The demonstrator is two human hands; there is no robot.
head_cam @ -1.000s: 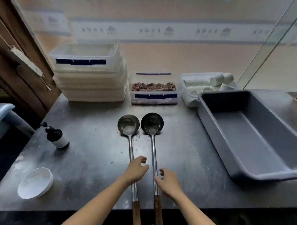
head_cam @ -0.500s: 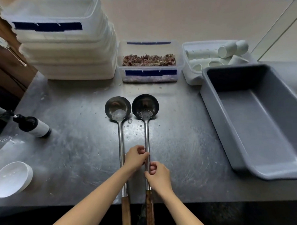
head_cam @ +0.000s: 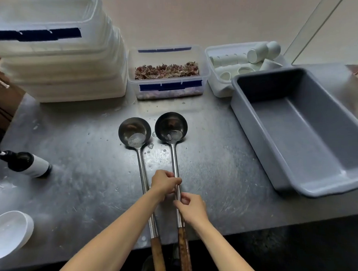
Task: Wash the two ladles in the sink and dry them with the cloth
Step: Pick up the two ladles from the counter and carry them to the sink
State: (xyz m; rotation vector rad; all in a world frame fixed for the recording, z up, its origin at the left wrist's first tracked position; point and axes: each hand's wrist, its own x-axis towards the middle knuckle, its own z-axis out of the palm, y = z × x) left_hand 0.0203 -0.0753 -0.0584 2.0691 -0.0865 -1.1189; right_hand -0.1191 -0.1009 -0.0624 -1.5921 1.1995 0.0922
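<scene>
— Two long steel ladles with wooden handles lie side by side at centre frame on the wet metal counter [head_cam: 223, 167]: left ladle [head_cam: 141, 168], right ladle [head_cam: 173, 153].

— And the hands?

— Left hand [head_cam: 164, 184] and right hand [head_cam: 191, 208] both curl around the right ladle's shaft, lower centre.

Single head-worn wide-angle view, looking forward and steeply down onto scratched grey steel counter [head_cam: 87, 185] from its near edge. Close range: forearms enter from bottom of frame. Counter fills most of frame; beige wall [head_cam: 198, 20] beyond counter's far edge. Strong wide-angle bending toward corners.
</scene>
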